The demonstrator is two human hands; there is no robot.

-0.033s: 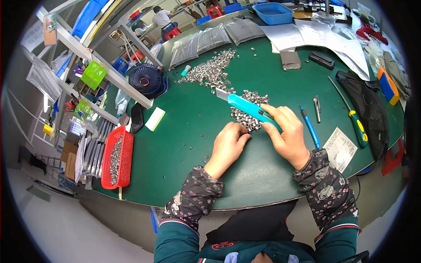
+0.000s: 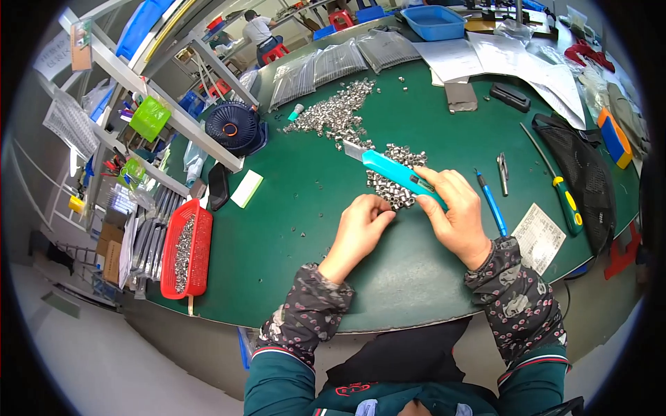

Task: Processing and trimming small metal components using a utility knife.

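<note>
My right hand grips a light-blue utility knife, its blade out and pointing up-left over the green table. Just under the knife lies a small heap of silvery metal sleeves. My left hand rests on the table with its fingers bunched together at the heap's near edge, touching the parts; whether it pinches one is hidden. A larger heap of the same parts lies farther back.
A red basket of metal parts hangs at the table's left edge, near a black fan. Right of my hands lie a blue pen, a screwdriver, a paper slip and a black mesh bag. Bagged parts line the far edge.
</note>
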